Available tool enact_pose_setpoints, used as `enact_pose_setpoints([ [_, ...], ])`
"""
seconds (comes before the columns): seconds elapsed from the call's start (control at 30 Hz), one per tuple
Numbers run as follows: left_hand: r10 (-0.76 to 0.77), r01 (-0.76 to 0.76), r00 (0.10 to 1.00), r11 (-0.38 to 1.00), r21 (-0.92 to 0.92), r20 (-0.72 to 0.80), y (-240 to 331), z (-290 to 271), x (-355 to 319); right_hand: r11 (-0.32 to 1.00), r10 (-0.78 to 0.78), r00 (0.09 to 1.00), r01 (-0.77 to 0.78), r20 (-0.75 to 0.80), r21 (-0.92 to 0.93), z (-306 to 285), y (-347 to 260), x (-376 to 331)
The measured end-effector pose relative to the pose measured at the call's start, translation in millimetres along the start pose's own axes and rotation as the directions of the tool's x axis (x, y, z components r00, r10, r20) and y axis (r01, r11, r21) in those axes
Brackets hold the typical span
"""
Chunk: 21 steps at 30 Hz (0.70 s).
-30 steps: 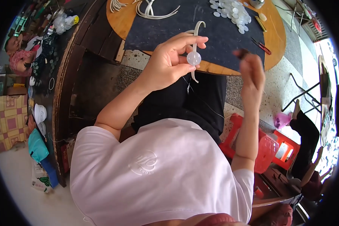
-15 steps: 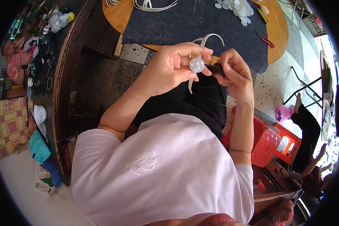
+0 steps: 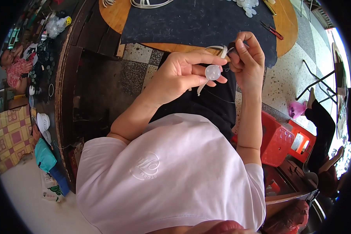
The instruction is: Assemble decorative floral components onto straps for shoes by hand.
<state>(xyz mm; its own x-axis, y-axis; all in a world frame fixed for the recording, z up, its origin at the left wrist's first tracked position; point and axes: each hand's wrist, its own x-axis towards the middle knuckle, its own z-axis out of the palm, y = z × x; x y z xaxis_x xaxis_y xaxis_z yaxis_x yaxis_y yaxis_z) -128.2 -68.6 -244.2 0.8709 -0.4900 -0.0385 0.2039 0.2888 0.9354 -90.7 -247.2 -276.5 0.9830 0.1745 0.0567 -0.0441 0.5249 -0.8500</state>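
Note:
My left hand (image 3: 183, 74) pinches a pale round disc (image 3: 212, 72) together with a curved white strip (image 3: 206, 80) that loops over my fingers. My right hand (image 3: 247, 58) is right beside it, fingers closed on a thin needle with a dark thread (image 3: 218, 95) trailing down over my black lap. Both hands are held just in front of the edge of a round wooden table (image 3: 117, 13) covered by a dark cloth mat (image 3: 191, 21).
More white strips (image 3: 146, 3) and a pile of pale discs (image 3: 247, 4) lie on the mat, red-handled snips (image 3: 272, 30) at its right. A dark wooden cabinet (image 3: 72, 78) stands left. A red plastic stool (image 3: 282, 140) and a seated person (image 3: 319, 128) are right.
My right hand came in from the right and up against the left hand. The disc and strip have dropped slightly toward my lap.

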Motion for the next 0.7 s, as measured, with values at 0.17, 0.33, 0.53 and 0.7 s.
enact_pose_setpoints([
  [0.17, -0.046, 0.047, 0.997, 0.999, 0.020, -0.069, -9, 4, 4, 0.970, -0.097, 0.992, 0.077, -0.077, -0.228, 10, -3, -1],
  [0.33, -0.049, 0.050, 0.993, 0.999, 0.003, -0.108, -14, 2, 6, 0.890, -0.306, 0.949, 0.255, -0.080, -0.379, 16, 4, 7],
  [0.53, -0.034, 0.041, 0.992, 0.997, 0.063, -0.119, -12, 10, 1, 0.629, -0.595, 0.804, 0.469, 0.004, -0.620, -6, 15, 30],
  [0.7, 0.070, -0.051, 0.987, 0.990, 0.132, -0.145, -12, 7, -1, 0.580, -0.661, 0.750, 0.490, -0.023, -0.651, -11, 13, 37],
])
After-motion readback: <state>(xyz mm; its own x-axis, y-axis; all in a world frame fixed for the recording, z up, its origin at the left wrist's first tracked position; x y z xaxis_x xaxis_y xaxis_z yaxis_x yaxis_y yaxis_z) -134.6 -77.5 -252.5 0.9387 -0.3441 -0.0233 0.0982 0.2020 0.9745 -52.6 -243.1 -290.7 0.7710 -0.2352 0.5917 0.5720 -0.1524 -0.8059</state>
